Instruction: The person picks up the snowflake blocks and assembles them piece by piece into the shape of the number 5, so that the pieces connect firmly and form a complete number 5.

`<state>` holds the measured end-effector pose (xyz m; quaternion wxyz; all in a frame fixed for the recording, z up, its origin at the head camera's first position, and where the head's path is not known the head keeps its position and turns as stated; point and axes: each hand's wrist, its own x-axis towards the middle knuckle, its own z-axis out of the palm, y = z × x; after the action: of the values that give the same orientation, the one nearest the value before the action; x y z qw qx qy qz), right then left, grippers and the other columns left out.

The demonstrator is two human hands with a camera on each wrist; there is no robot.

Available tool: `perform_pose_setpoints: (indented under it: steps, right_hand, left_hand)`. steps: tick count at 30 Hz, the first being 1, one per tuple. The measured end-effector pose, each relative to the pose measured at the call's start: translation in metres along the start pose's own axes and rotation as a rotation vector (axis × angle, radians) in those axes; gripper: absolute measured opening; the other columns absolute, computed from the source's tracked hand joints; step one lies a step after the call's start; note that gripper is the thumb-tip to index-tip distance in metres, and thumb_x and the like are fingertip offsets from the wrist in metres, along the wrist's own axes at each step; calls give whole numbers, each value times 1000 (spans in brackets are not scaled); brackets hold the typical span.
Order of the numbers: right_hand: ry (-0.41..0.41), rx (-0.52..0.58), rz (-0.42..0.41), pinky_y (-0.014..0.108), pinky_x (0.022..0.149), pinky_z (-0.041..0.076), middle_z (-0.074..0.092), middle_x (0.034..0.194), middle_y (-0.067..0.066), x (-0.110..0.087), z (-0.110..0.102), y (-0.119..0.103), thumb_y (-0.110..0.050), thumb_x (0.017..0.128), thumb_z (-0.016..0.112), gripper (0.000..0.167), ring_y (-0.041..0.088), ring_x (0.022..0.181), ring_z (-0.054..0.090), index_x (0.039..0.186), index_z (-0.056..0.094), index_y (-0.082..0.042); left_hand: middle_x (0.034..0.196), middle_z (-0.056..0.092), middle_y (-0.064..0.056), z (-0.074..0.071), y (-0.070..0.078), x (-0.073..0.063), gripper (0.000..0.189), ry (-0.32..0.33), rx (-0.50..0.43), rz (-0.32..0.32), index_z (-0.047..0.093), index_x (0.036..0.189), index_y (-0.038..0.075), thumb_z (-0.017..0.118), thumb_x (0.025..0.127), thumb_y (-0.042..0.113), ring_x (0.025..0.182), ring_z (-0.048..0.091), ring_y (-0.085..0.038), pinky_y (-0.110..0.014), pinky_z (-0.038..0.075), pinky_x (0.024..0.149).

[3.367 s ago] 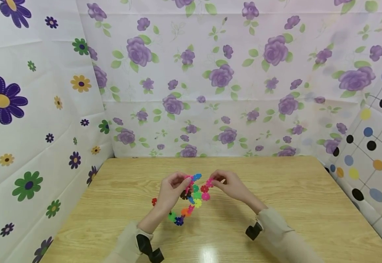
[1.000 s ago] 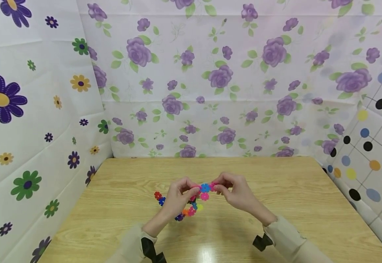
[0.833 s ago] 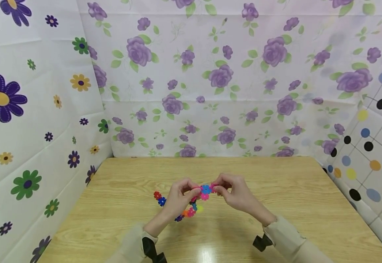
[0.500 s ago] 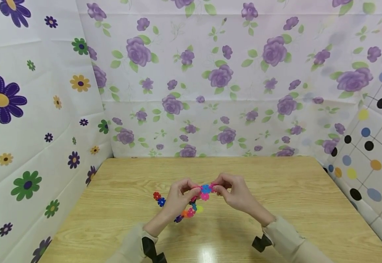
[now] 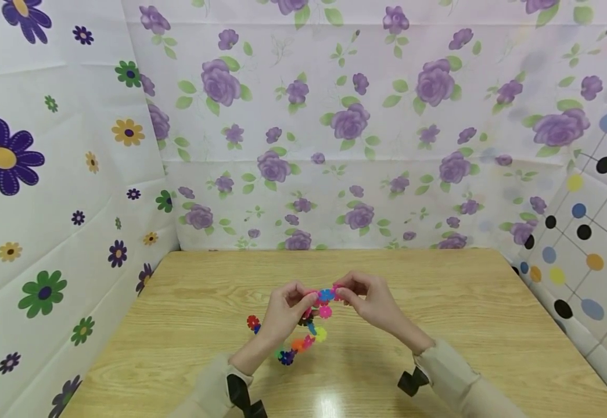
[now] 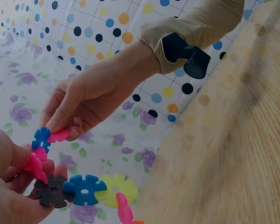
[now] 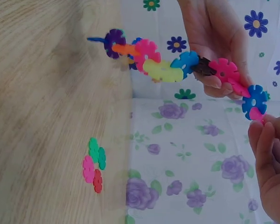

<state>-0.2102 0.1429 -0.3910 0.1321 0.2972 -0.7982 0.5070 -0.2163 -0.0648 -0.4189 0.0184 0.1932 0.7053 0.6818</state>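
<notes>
A chain of flower-shaped plastic snowflake discs hangs from my left hand (image 5: 282,310). Thumb and fingers there pinch a pink disc (image 6: 37,165) near the upper end. Below it come a black disc (image 6: 53,191), a blue disc (image 6: 85,190) and a yellow disc (image 5: 320,334), with others trailing down to the left. Beyond the left fingers, another blue disc (image 5: 326,295) bridges the two hands. My right hand (image 5: 373,299) pinches a small pink disc (image 7: 256,113) at that blue disc's edge, mostly hidden by the fingertips. In the head view the left hand covers part of the chain.
On the wooden table (image 5: 413,371) several loose discs lie close together, among them a pink one (image 7: 88,169), a red one (image 7: 98,181) and a green one (image 7: 93,148). Patterned cloths (image 5: 303,116) rise behind the table and at both sides.
Earlier the right hand held its pink disc apart from the chain; now it meets the blue disc. Over the last half second, the right hand rises slightly and the chain's lower part shifts downward in view.
</notes>
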Motion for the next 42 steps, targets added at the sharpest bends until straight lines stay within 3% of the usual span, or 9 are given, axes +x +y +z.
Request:
perform_pose_setpoints:
  steps: [7, 12, 15, 20, 23, 29, 32, 36, 42]
  right_hand:
    - [-82, 22, 56, 27, 56, 52, 65, 81, 17, 7, -3, -2, -5, 95, 59, 10, 3, 62, 56, 100, 67, -3]
    - [-122, 26, 78, 27, 54, 50, 64, 81, 17, 9, -3, 6, -8, 100, 51, 17, 5, 63, 55, 107, 66, -4]
    - [-126, 14, 105, 28, 52, 49, 63, 78, 15, 9, -2, 23, -10, 103, 45, 22, 5, 61, 55, 111, 65, -5]
    - [-111, 22, 107, 29, 54, 51, 64, 80, 9, 9, 2, 52, -13, 105, 40, 26, 7, 62, 57, 110, 66, -8]
    - [-126, 29, 101, 28, 56, 53, 64, 83, 6, 9, 3, 63, -16, 105, 40, 27, 7, 65, 58, 103, 66, -9]
    - [-222, -38, 161, 30, 59, 54, 66, 90, 3, 9, 9, 83, -29, 105, 42, 30, 8, 72, 61, 102, 68, -15]
    - [-264, -64, 182, 34, 63, 55, 67, 92, 3, 10, 13, 92, -32, 104, 43, 30, 15, 77, 63, 103, 69, -17]
    - [-303, -75, 199, 29, 67, 54, 68, 96, 10, 11, 20, 102, -32, 103, 46, 27, 26, 82, 65, 103, 69, -17]
    - [-335, -102, 193, 23, 67, 52, 70, 99, 14, 14, 30, 113, -23, 101, 52, 24, 27, 85, 65, 105, 70, -8]
  left_hand:
    - [87, 62, -10, -3, 0, 4, 21, 1, -50, -82, 54, 94, -8, 60, 96, 12, 79, 65, -17, -40, 59, 78]
    - [92, 63, -17, -7, 0, 4, 21, 16, -17, -98, 56, 96, -8, 60, 96, 13, 81, 64, -18, -33, 59, 76]
    - [92, 64, -17, -8, -1, 4, 21, 37, 19, -105, 57, 96, -7, 61, 96, 14, 80, 63, -16, -24, 55, 71]
    - [92, 65, -18, -11, -1, 4, 20, 58, 12, -112, 57, 96, -5, 60, 96, 14, 80, 64, -17, -22, 53, 68]
    - [90, 64, -19, -12, -1, 5, 21, 61, -4, -115, 56, 98, -5, 58, 98, 16, 76, 67, -19, -24, 56, 67]
    - [88, 66, -18, -15, 1, 6, 21, 108, -2, -122, 54, 106, -2, 52, 101, 19, 75, 67, -20, -20, 47, 60]
    - [92, 68, -19, -17, 2, 5, 22, 107, -67, -125, 50, 111, -1, 48, 103, 19, 81, 68, -24, -26, 56, 67]
    - [94, 70, -14, -20, 4, 5, 23, 100, -113, -127, 46, 120, 3, 45, 104, 19, 87, 69, -29, -37, 59, 73]
    - [96, 68, -14, -22, 9, 7, 33, 69, -111, -100, 48, 134, 11, 48, 103, 22, 85, 69, -22, -32, 58, 69]
